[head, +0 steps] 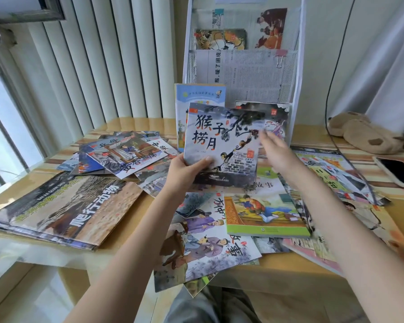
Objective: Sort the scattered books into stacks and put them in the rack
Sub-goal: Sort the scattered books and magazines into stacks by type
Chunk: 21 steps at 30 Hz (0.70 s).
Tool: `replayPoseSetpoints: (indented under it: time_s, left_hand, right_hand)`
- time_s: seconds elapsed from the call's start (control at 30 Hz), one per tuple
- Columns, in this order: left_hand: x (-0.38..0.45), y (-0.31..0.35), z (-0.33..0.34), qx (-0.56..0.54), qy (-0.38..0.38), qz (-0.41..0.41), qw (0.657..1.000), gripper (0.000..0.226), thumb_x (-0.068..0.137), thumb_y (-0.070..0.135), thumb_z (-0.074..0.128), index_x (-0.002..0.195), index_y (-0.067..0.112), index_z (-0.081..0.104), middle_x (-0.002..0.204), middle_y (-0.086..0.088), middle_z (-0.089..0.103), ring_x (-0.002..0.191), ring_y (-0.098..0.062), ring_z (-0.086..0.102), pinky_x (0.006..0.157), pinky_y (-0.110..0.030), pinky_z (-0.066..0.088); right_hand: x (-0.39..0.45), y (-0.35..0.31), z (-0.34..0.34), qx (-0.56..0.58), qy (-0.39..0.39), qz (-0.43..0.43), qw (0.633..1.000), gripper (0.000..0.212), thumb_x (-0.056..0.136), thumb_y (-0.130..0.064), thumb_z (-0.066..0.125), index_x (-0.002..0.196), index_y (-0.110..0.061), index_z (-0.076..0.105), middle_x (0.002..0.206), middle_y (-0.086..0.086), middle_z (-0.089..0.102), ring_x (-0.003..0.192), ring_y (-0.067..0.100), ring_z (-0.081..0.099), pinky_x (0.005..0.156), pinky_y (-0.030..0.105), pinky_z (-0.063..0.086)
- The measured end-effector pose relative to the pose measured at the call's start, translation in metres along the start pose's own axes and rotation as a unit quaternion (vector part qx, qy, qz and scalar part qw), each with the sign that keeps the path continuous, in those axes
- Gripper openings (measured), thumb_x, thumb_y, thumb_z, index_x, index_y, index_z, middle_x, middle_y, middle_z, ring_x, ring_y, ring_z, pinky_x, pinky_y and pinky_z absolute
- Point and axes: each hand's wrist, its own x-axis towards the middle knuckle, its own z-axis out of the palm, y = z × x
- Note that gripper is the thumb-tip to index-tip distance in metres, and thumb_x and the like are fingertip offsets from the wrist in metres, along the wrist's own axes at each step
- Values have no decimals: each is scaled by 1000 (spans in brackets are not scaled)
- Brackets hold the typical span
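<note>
My left hand [187, 170] grips the lower left corner of a grey picture book with monkeys [222, 141], held upright above the table. My right hand [275, 151] hovers by the book's right edge with fingers spread, holding nothing. Behind stands the white mesh rack [296, 73], with newspapers in its upper pockets and a few books [200, 96] upright in the lowest pocket. Several thin picture books [208, 241] lie scattered on the table under my arms. A loose pile [128, 155] lies at the left, and a stack of large reptile books [63, 210] sits at the near left.
The wooden table [278, 262] has its front edge near my lap. A phone [397, 171] lies at the right edge, beside a brown plush toy [362, 131]. A black cable [331, 94] hangs at the right. A radiator [98, 61] and window are at the left.
</note>
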Motion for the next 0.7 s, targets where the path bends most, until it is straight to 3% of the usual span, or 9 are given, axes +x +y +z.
replayPoseSetpoints:
  time_s: [0.07,0.13,0.2,0.27,0.3,0.4,0.47,0.53,0.7]
  left_hand:
    - [1,-4,7,-11,14,-39,999,15,81,17,74,91,17,63,84,-4,70,60,-14,67,42,-28,55]
    - [4,-3,18,-16,15,-71,997,18,80,19,74,93,15,62,86,-7,69,60,-18,65,40,-28,54]
    - [8,3,31,-9,3,-95,995,18,80,18,74,89,11,60,75,-6,64,49,-15,62,35,-24,49]
    - [11,8,44,-4,-14,-120,993,18,80,12,74,87,6,59,65,-6,60,36,-12,58,32,-22,46]
    - [11,8,50,5,-23,-129,991,16,80,9,74,85,4,59,64,-7,60,35,-12,57,32,-23,47]
    - [14,-2,61,46,-46,-149,987,11,79,5,73,78,5,62,72,-11,63,50,-18,61,44,-25,54]
    - [13,-11,63,65,-43,-166,983,18,76,7,76,90,2,65,85,-16,67,65,-23,63,63,-32,57]
    - [13,-17,64,68,-40,-172,982,30,75,8,77,101,-1,63,94,-18,68,72,-25,63,74,-37,55]
    - [10,-19,64,89,-39,-158,983,36,75,14,78,104,-2,62,102,-20,68,84,-32,67,80,-42,56]
  right_hand:
    - [-1,15,-27,-126,101,-34,986,46,101,-43,28,129,-14,50,121,6,59,112,23,53,91,36,40]
    - [-3,41,-56,-237,180,-14,955,40,102,-32,28,110,-10,60,102,14,63,96,31,57,77,36,43]
    - [-11,68,-76,-339,134,53,930,35,101,-30,28,107,-12,58,92,15,63,89,34,58,67,35,42]
    - [-26,89,-79,-401,52,120,907,37,102,-32,30,127,-13,49,100,13,63,90,30,60,69,34,42]
    - [-35,95,-77,-423,40,126,896,37,102,-32,30,127,-14,50,101,11,63,92,28,59,75,35,43]
    - [-51,104,-69,-447,140,64,881,28,100,-28,35,105,-13,59,103,7,64,96,24,56,80,35,35]
    - [-50,108,-71,-443,190,16,876,22,96,-24,43,95,-13,61,99,6,64,95,27,56,82,37,41]
    - [-47,111,-73,-440,182,6,880,18,94,-24,46,88,-14,61,89,5,63,95,30,56,83,44,45]
    - [-44,115,-74,-436,164,-24,885,26,93,-33,42,74,-17,43,89,5,55,98,28,48,80,41,42]
